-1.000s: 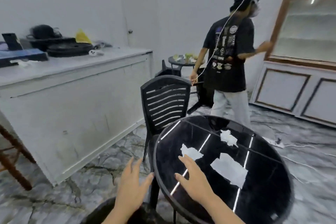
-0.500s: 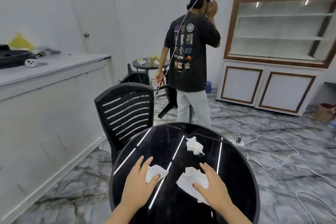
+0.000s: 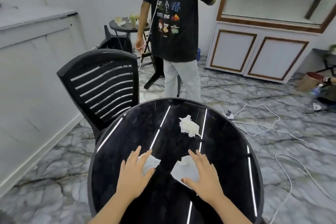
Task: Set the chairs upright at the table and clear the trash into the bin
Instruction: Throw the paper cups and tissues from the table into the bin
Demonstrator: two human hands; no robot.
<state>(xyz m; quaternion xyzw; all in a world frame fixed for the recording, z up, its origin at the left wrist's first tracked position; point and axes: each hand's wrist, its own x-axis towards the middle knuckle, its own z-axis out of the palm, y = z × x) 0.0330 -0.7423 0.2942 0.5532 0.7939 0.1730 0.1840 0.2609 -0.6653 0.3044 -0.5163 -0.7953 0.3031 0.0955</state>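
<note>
The person is leaning over the round black worktop (image 3: 227,151) with both hands spread flat, fingers splayed, gripping nothing. The left hand (image 3: 135,174) is covering a small crumpled tissue (image 3: 151,163) lying at its 1 o'clock; the right hand (image 3: 204,174) is pressing on a larger flat paper (image 3: 183,171) at its 9 o'clock. A third crumpled wad (image 3: 189,124) is sitting toward 12 o'clock, nearer the right hand. A black chair (image 3: 103,87) is standing upright at 10 o'clock.

Chair (image 3: 103,87) left of table (image 3: 227,151); 3 tissues (image 3: 189,125) on top.
</note>
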